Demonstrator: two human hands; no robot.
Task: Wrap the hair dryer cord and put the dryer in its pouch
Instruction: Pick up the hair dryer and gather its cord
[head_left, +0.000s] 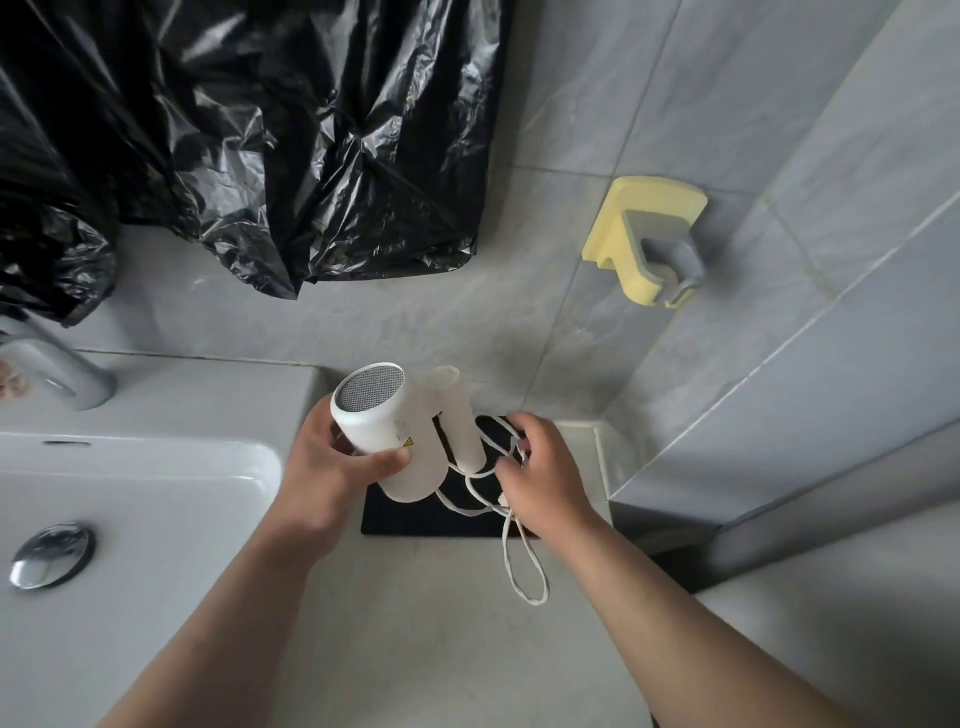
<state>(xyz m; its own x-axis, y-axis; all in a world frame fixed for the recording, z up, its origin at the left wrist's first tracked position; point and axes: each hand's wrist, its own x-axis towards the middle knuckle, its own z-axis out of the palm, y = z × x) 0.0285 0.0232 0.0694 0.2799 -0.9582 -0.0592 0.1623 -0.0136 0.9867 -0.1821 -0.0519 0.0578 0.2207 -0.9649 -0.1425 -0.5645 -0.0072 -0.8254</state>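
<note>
Right now you are mid-wrap: your left hand (332, 467) grips the hair dryer (379, 415) by its barrel above the flat black pouch (410, 519) on the counter (415, 634), while your right hand (545, 478) pinches loose loops of cord (533, 601). Next, I judge, that slack needs winding snugly round the handle.

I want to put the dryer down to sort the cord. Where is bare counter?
Bare counter lies near you, between the sink and the cord loop. Crowded: the black pouch under the dryer, left hand and right hand.
</note>
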